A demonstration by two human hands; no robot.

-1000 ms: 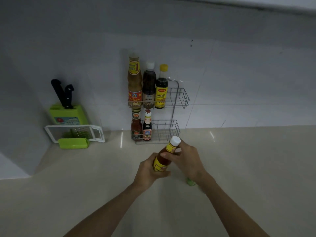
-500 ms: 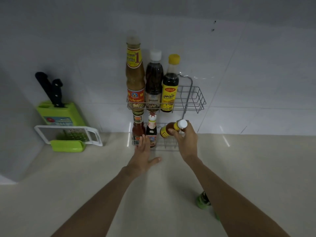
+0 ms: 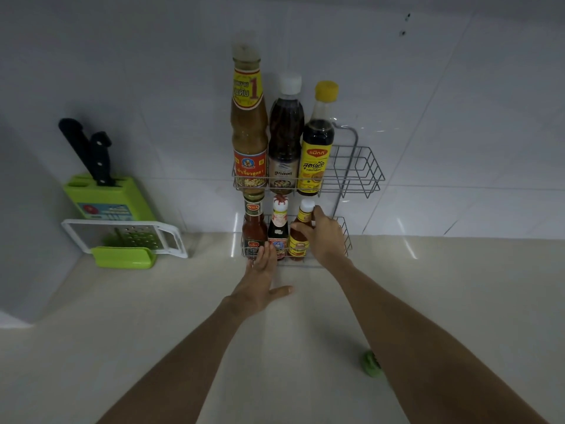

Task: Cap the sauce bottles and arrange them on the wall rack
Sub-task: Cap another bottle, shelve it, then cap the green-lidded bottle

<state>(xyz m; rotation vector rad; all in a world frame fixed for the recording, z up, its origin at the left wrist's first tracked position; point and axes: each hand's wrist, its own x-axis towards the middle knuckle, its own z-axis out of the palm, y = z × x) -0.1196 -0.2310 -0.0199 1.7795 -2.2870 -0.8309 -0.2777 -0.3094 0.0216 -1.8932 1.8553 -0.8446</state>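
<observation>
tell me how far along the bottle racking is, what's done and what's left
Done: three capped bottles stand on the rack's upper shelf, two on the lower. In hand: the right hand grips the white-capped orange bottle, upright as third on the lower shelf; the left hand is open at the rack's front. Left: letting go. A green object lies on the counter, partly hidden.

Count: 6 sauce bottles on the wire wall rack (image 3: 360,169), 3 per tier. 2 knives in 1 green knife block (image 3: 116,197). 1 grater (image 3: 122,237). 2 hands.
</observation>
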